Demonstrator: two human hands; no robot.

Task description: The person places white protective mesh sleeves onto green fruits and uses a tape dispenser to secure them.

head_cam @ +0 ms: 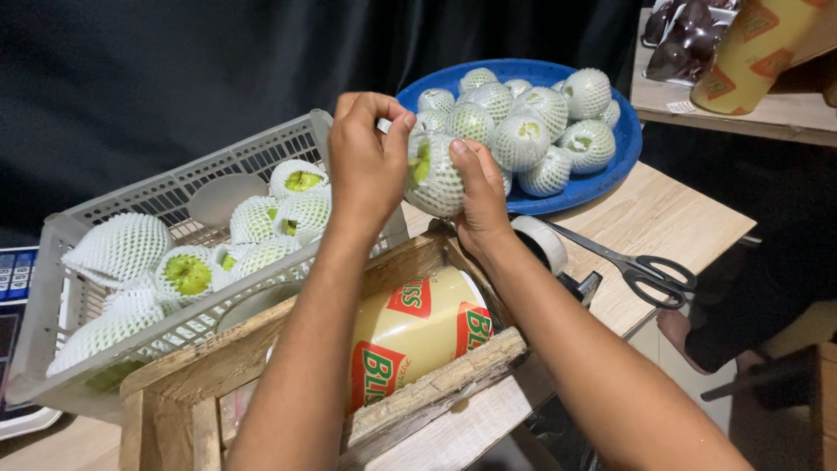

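Both hands hold one green fruit in a white foam net (433,179). The left hand (366,161) is closed on its left side, with fingers curled over the top. The right hand (482,196) is closed on its right side, with the thumb on the front. The fruit is up in the air, between the grey crate (61,240) and the blue bowl (610,170).

The bowl sits just behind the hands on the worktop (671,218). It is piled high with more netted fruits (523,122). The crate is on the left, right beside the left hand, and has netted fruits (187,270) in it too, plus loose white nets (118,244).

Under the arms is a wooden box (418,392) with a big yellow roll (410,331) lying inside. A roll of tape (540,244) sits just below the right hand. Black scissors (645,270) lie to the right, near the worktop edge. That edge is close on the right side. Past it, a person's foot (676,327) is on the floor. A shelf (741,109) stands at the top right.
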